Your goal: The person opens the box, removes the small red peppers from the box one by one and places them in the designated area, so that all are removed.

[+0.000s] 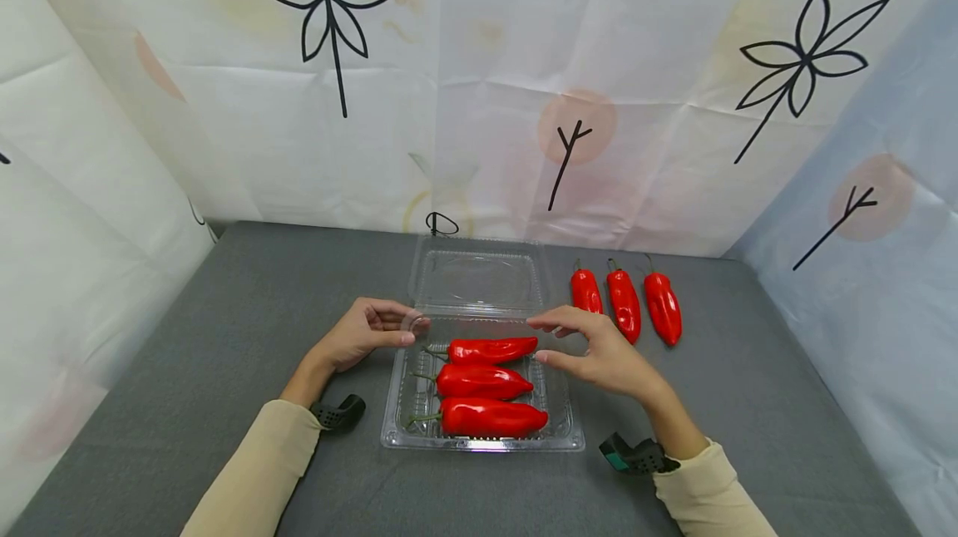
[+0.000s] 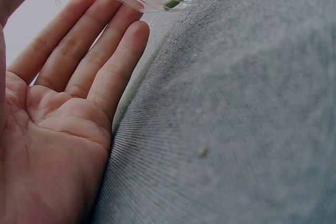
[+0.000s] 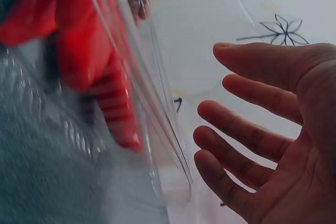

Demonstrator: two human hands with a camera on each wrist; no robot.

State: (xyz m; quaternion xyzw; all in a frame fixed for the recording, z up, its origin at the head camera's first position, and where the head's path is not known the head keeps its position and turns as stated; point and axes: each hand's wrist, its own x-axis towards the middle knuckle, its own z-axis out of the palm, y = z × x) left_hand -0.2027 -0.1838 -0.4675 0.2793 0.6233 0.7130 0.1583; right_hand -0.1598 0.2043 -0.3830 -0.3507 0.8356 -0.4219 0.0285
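Note:
A clear plastic clamshell container point(image 1: 560, 425) lies on the table with its lid point(image 1: 479, 271) folded back. Inside its base are three red peppers, the nearest pepper point(image 1: 494, 418) being the largest, all with stems pointing left. At the container's back left corner is my left hand point(image 1: 362, 336); in the left wrist view its nearly straight fingers point(image 2: 79, 51) reach the clear plastic edge. My right hand point(image 1: 595, 350) hovers by the back right side, thumb and fingers spread apart. Nothing is between them in the right wrist view, where the red peppers point(image 3: 84, 51) show blurred through the plastic.
Three more red peppers lie in a row behind my right hand, the rightmost pepper point(image 1: 663, 308) farthest from the container. Grey cloth covers the table point(image 1: 247, 312). White printed curtains point(image 1: 479, 105) hang at the back and both sides.

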